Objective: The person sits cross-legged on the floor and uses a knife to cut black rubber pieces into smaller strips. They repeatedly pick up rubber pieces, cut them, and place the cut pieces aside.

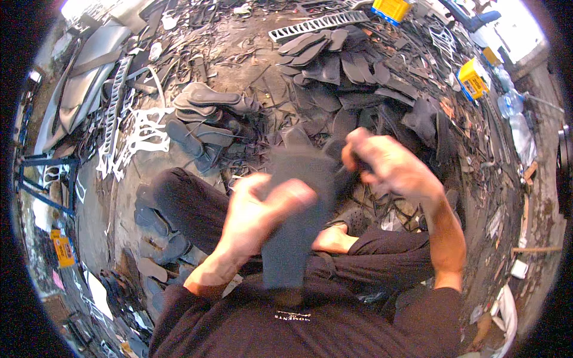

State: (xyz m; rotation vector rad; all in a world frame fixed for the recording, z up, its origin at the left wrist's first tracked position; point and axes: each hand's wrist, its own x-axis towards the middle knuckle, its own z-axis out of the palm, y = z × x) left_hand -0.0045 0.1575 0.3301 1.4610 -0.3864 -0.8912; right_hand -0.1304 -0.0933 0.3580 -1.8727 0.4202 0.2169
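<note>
Seated person, legs crossed, dark clothing, on a dirt floor (250, 65) covered in rubber offcuts.

Left hand (256, 215): raised before the chest, blurred; fingers curled around the left edge of a dark grey sheet (295, 238), thumb across its face. Hand closed on the sheet.

Right hand (388, 167): raised at the sheet's upper right corner, blurred; fingers folded into a fist around a dark object, possibly a tool handle; what it is cannot be told. Whether it touches the sheet cannot be told either.

Sheet: long, sole-shaped, dark grey, held upright between the hands over the lap, its lower end near the chest.

Bare foot (334, 238): just right of the sheet, resting on the crossed leg.

Sole pile (334, 59): many dark cut soles heaped at the far middle of the floor, well apart from the hands.

Second stack (209, 107): a few soles lying on one another, far left of the hands, beyond the left knee.

White scrap (140, 137): lattice-like cut-out sheet, left of the second stack.

Grey strip (316, 24): long perforated strip at the far edge of the floor.

Yellow boxes (473, 77): one at the far right, another at the far edge beside the strip.

Plastic bottles (513, 113): clear, lying at the right edge near the yellow box.

Loose soles (158, 232): scattered on the floor beside the left leg.
</note>
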